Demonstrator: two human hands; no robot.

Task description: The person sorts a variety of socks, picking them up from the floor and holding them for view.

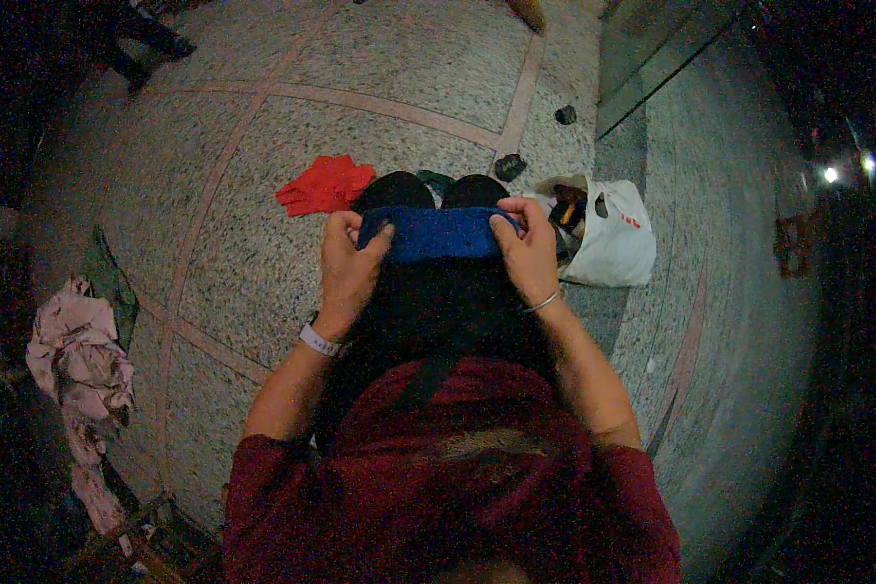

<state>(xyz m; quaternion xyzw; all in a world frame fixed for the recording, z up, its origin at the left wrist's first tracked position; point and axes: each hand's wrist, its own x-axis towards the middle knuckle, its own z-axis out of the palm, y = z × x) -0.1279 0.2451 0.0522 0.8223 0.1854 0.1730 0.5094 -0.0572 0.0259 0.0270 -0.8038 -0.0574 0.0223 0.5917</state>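
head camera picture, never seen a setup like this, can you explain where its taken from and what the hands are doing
There is no machine here, just a person with two bare hands. The single picture comes from a wide fisheye camera worn on the head and looking down, so straight edges bend near the rim.

The left hand and right hand each pinch one end of a blue cloth, holding it spread over the lap.

On the speckled floor, a red cloth lies ahead and to the left, a white bag with things inside sits to the right, and a pale pinkish heap of fabric lies far left. The edges are too dark to read well.
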